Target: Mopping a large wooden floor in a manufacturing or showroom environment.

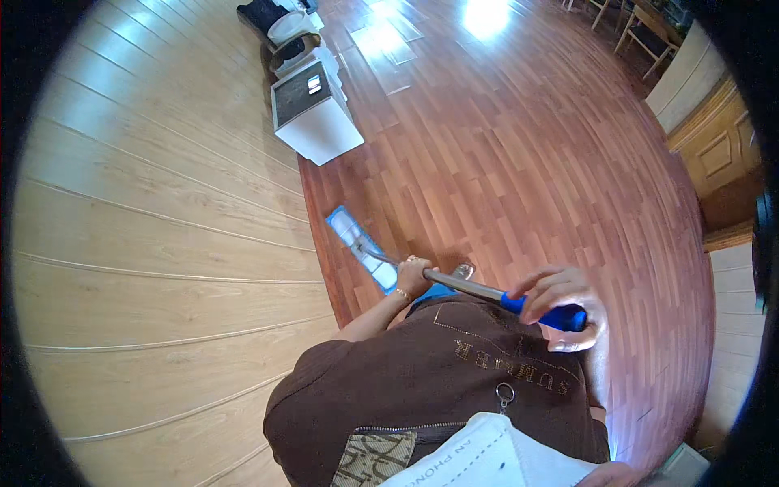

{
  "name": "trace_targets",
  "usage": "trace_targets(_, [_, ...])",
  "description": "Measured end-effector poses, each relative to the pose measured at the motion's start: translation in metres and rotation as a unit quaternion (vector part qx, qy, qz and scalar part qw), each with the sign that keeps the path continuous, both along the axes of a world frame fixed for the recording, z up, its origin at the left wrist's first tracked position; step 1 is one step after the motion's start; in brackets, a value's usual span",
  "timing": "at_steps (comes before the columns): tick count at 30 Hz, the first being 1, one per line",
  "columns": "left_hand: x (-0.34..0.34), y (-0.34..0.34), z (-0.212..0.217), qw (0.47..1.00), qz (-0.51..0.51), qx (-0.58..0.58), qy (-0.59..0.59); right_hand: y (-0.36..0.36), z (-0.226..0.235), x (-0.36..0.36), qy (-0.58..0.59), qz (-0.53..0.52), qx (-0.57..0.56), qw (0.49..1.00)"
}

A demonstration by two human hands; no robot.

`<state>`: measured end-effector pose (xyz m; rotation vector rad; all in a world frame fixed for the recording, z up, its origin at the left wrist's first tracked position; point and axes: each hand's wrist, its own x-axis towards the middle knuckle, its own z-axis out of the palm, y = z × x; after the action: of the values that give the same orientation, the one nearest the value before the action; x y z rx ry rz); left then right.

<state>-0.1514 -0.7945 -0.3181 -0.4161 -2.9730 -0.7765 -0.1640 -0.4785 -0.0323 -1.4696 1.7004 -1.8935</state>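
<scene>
A flat mop [464,285] with a metal pole slants across the front of my body. Its white-and-blue head [358,247] lies on the wood floor beside the left wall. Low on the pole, my left hand [414,277] is closed around the metal, a bracelet at its wrist. My right hand [565,302] curls its fingers and thumb loosely about the blue grip [542,312] at the pole's upper end. One of my feet [464,271] shows partly beyond the pole.
Pale panelling [178,243] runs along the left. A white cabinet [316,122] with a dark top stands against it, a phone [314,84] lying on top. Wooden chairs [649,36] stand at the far right, near a wooden door [718,154]. The floor [519,178] is reddish-brown planks.
</scene>
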Motion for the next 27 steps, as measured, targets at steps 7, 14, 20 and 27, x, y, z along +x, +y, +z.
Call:
trace_targets(7, [-0.009,-0.019,0.001,0.997,0.028,-0.055,-0.04,-0.016,0.007,-0.008,-0.062,0.003,0.068,0.996])
trace_targets(14, [-0.048,-0.033,-0.009,0.995,0.034,-0.097,-0.019,-0.027,-0.002,-0.015,-0.059,-0.048,0.127,0.989])
trace_targets(20, [-0.118,-0.049,-0.036,0.999,-0.042,-0.003,0.022,-0.039,-0.023,-0.015,-0.082,-0.12,0.15,0.978])
trace_targets(27, [-0.174,0.012,-0.047,0.986,-0.144,0.085,-0.025,-0.016,0.014,-0.005,-0.052,-0.208,0.145,0.966])
